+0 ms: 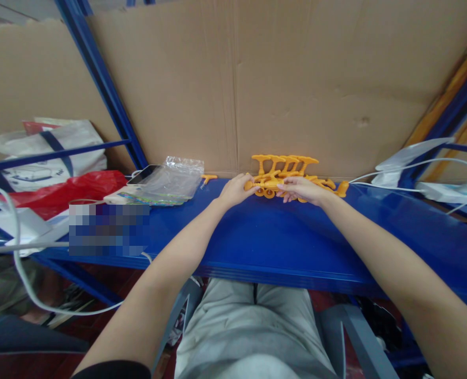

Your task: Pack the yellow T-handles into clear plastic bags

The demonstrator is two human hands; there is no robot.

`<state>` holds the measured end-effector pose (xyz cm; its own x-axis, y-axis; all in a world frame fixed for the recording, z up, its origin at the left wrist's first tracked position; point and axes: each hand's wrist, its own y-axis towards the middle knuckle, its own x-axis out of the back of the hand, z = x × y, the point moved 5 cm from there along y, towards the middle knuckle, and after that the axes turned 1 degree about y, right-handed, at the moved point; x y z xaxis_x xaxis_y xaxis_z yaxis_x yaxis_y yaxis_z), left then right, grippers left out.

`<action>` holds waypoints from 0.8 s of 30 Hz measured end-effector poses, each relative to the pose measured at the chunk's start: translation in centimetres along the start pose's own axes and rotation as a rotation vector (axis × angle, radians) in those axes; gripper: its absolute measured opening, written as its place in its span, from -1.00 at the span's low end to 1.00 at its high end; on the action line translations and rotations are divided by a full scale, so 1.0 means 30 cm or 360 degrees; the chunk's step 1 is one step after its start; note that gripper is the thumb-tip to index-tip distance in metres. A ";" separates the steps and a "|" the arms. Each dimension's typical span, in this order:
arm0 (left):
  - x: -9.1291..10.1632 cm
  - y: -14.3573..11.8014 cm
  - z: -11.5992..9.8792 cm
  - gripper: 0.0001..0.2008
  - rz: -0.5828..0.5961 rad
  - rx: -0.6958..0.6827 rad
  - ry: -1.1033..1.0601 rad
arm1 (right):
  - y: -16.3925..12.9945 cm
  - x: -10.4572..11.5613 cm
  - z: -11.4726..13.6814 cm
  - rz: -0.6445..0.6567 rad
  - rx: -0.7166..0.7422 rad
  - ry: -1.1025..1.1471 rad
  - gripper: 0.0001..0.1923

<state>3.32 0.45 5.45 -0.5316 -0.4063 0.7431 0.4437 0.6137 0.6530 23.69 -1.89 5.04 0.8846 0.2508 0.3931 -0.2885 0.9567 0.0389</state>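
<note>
Both of my hands are at the back of the blue table, on a long orange plastic part. My left hand pinches its rounded left end. The fingers of my right hand are closed on its right side, partly hiding it. Just behind stands a row of several orange T-shaped handle pieces. Small orange wheels show below the part, close to the tabletop. More orange pieces lie right of my right hand; how they join is too small to tell.
Left on the blue table are clear plastic bags, a loose orange T-shaped piece, a red bag and a white tote. Cardboard walls the back. A white cable runs at right.
</note>
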 end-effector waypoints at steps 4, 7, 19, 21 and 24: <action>-0.002 0.002 0.002 -0.81 0.0011 0.0008 -0.0003 | 0.000 0.003 -0.001 -0.0021 -0.0020 -0.0022 -0.81; -0.004 0.005 0.003 -0.81 0.0012 0.0002 -0.0005 | 0.002 0.004 -0.002 -0.0025 -0.0002 -0.0026 -0.82; 0.042 0.000 0.026 -0.59 -0.0071 0.0070 -0.0184 | 0.027 0.059 -0.002 -0.0334 0.0318 0.0139 -0.68; 0.060 0.001 0.057 -0.57 -0.0134 0.0181 -0.0111 | 0.036 0.068 0.000 -0.0432 0.0398 0.0153 -0.63; 0.077 -0.010 0.126 -0.59 -0.0212 0.0456 0.0094 | 0.047 0.069 0.009 -0.0553 0.0549 0.0112 -0.58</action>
<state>-0.77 1.88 6.43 -0.5247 -0.5296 0.6665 0.1472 0.7147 0.6838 25.02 -0.05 6.14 0.9692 -0.0539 0.2404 -0.0658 0.8838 0.4632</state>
